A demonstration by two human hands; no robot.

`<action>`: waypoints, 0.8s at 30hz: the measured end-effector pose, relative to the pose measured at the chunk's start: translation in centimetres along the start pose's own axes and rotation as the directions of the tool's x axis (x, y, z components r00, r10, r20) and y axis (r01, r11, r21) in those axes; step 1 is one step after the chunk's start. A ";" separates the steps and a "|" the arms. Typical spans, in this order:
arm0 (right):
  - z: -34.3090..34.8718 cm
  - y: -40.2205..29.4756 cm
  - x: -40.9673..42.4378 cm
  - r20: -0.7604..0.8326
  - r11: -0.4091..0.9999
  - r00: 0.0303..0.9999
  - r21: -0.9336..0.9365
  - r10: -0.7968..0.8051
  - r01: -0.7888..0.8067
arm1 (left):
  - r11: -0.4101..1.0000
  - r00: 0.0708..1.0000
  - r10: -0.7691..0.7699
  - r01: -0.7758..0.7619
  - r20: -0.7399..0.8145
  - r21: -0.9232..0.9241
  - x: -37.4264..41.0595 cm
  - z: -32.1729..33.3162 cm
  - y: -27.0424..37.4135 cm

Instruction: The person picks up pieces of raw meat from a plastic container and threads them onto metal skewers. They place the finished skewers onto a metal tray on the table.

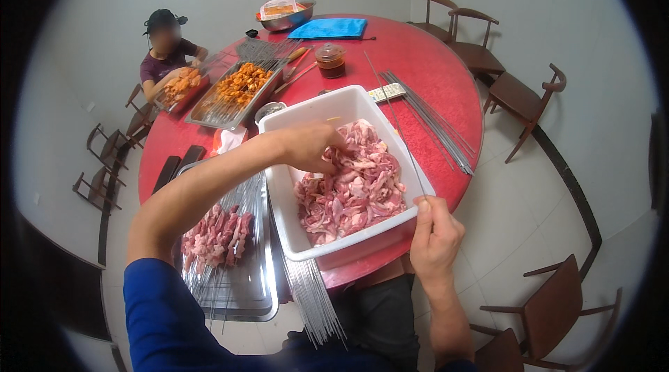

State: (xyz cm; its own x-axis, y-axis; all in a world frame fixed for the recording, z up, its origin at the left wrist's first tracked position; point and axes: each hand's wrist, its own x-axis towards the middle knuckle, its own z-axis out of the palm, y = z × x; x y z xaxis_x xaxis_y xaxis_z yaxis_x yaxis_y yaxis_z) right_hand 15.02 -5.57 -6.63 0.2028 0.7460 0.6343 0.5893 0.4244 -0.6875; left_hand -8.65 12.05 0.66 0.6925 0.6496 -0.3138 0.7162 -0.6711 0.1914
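My left hand [316, 146] reaches into a white plastic tub [292, 236] and touches cut raw meat [355, 199]. Its fingertips are partly lost among the pieces, so whether they grip one cannot be told. At the tub's right front corner, my right hand [438, 231] pinches one thin metal skewer [398, 131] near its lower end. The skewer is bare and slants up and away over the tub's right rim. Left of the tub, raw meat skewers [217, 239] lie side by side in a metal tray [253, 301], partly behind my left forearm.
Bare skewers [316, 299] jut over the front edge of the round red table [444, 84]. Another skewer bundle [431, 121] lies beside a remote control [387, 92]. Farther back are a tray of orange marinated meat [244, 84], a lidded jar [331, 61] and a seated person [167, 58] handling meat.
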 end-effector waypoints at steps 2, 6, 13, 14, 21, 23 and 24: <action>0.0 0.0 -0.1 -0.003 1.000 1.000 -0.002 0.004 -0.004 | 0.835 0.974 -0.095 0.191 -0.207 0.516 -0.4 0.1 0.6; 0.0 0.3 -0.1 -0.018 1.000 1.000 0.014 -0.003 0.004 | 0.862 0.805 0.504 -0.491 -0.313 0.126 -1.7 1.9 4.5; -0.3 0.5 -0.2 0.003 1.000 1.000 0.005 0.012 -0.012 | 0.868 0.870 0.426 -0.316 -0.247 0.383 -2.0 2.7 1.3; -0.3 0.5 -0.1 -0.001 1.000 1.000 0.011 0.000 0.000 | 0.903 0.900 0.347 -0.244 -0.264 0.354 -2.5 2.5 0.1; -0.2 0.4 -0.1 -0.002 1.000 1.000 0.025 -0.011 0.011 | 0.792 0.981 -0.163 0.192 -0.102 0.580 -3.4 1.4 -2.0; -0.2 0.4 -0.2 0.008 1.000 1.000 0.031 0.001 -0.002 | 0.822 0.978 -0.177 0.208 -0.109 0.530 -3.1 1.2 -1.7; -0.2 0.3 -0.3 0.013 0.999 1.000 0.035 0.007 -0.008 | 0.836 0.977 -0.184 0.215 -0.112 0.505 -3.0 1.1 -1.5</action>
State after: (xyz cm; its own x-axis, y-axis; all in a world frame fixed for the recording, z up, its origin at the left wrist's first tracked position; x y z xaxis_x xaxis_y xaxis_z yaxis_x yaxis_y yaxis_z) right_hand 15.29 -5.73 -6.95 0.1971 0.7554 0.6249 0.5604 0.4362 -0.7041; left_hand -11.91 10.72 0.34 0.5540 0.7978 -0.2379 0.7042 -0.6015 -0.3773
